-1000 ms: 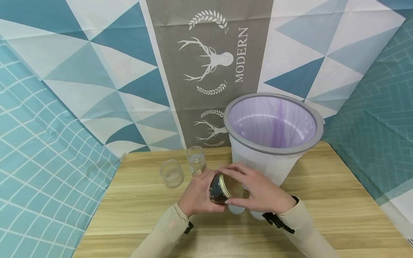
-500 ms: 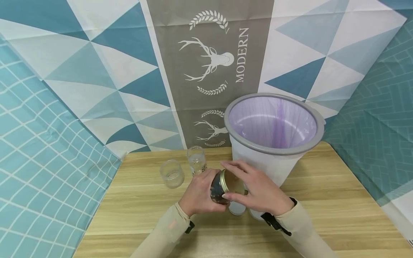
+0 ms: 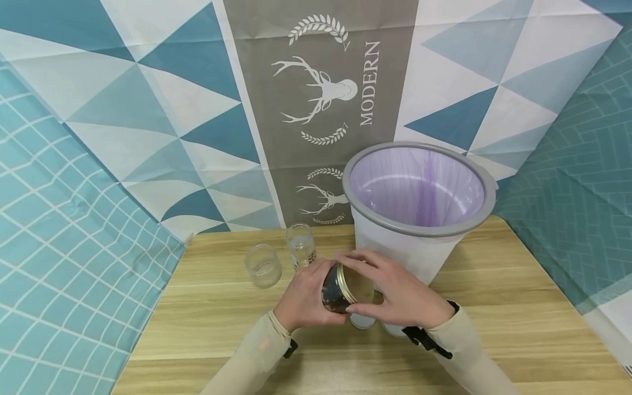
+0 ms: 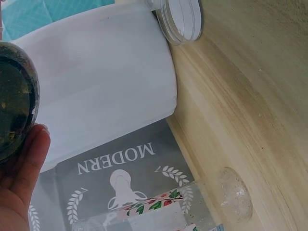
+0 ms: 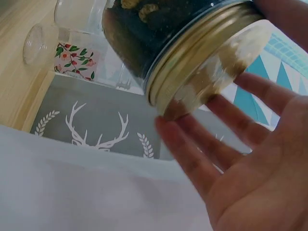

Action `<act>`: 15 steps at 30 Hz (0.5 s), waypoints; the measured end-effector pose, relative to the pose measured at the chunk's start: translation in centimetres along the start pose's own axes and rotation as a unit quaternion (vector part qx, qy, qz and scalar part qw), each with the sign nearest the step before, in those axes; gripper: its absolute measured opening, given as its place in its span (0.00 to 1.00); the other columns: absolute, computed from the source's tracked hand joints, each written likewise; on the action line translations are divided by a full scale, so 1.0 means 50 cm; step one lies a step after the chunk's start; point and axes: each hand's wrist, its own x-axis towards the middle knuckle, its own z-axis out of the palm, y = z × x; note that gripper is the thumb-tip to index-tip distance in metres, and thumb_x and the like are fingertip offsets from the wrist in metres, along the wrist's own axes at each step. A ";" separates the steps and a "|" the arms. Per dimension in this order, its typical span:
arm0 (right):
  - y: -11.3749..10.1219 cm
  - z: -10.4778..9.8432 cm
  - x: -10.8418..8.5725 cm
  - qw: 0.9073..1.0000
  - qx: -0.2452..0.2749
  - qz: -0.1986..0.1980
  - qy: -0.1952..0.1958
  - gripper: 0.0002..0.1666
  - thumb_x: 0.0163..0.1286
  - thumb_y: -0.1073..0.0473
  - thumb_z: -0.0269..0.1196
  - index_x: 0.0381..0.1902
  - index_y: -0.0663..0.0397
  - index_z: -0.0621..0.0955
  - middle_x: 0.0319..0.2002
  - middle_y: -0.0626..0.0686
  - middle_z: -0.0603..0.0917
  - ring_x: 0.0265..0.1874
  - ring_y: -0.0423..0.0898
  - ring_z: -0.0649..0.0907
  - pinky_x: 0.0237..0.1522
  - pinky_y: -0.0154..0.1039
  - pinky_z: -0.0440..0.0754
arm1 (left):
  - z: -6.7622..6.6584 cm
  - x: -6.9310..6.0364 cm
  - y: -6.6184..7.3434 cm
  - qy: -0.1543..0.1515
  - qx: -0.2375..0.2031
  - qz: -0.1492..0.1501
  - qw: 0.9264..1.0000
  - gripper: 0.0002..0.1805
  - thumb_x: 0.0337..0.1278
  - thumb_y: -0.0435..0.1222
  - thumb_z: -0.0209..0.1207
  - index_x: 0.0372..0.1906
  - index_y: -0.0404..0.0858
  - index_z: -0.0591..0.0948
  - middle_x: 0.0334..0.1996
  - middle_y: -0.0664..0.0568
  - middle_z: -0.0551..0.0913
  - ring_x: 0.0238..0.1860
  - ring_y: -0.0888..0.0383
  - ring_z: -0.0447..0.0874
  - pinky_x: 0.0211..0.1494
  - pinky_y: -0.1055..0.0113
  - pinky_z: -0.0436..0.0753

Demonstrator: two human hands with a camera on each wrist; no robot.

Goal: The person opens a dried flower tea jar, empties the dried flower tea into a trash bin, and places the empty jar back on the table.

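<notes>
A glass jar (image 3: 332, 294) of dark contents is held tilted above the table, its gold screw lid (image 3: 359, 286) facing right. My left hand (image 3: 307, 296) grips the jar's body. On the lid, the thumb and fingers of my right hand (image 3: 397, 288) span the rim from opposite sides. The right wrist view shows the ridged gold lid (image 5: 211, 60) close up, with fingertips touching its edge and brownish lumps inside the jar (image 5: 149, 36). Only the dark base of the jar (image 4: 17, 96) and part of my left hand (image 4: 21, 192) appear in the left wrist view.
Behind the hands stands a white bin (image 3: 419, 228) with a grey rim and purple liner. A short glass (image 3: 263, 269) and a taller patterned glass (image 3: 300, 244) stand at left on the wooden table (image 3: 207, 318). Round clear containers (image 3: 362, 321) show partly under the right hand.
Between the frames my right hand's fingers and thumb shift around the lid and then return near their first placement. The left hand and the jar stay almost in place.
</notes>
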 end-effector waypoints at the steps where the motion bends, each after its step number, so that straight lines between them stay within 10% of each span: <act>1: 0.001 -0.001 -0.001 1.000 0.002 -0.003 0.000 0.51 0.63 0.36 0.72 0.79 0.39 0.66 0.71 0.47 0.73 0.67 0.48 0.77 0.64 0.52 0.81 | 0.000 0.000 0.000 0.001 0.001 0.000 1.000 0.49 0.20 0.52 0.82 0.59 0.40 0.78 0.45 0.55 0.85 0.44 0.62 0.83 0.46 0.70 0.85; 15: -0.004 -0.006 -0.001 0.999 -0.031 0.030 0.029 0.46 0.69 0.32 0.65 0.78 0.44 0.69 0.66 0.49 0.78 0.60 0.48 0.82 0.60 0.50 0.83 | -0.002 0.003 0.002 -0.002 0.004 -0.005 1.000 0.48 0.20 0.53 0.81 0.57 0.38 0.78 0.46 0.52 0.85 0.44 0.61 0.84 0.46 0.68 0.86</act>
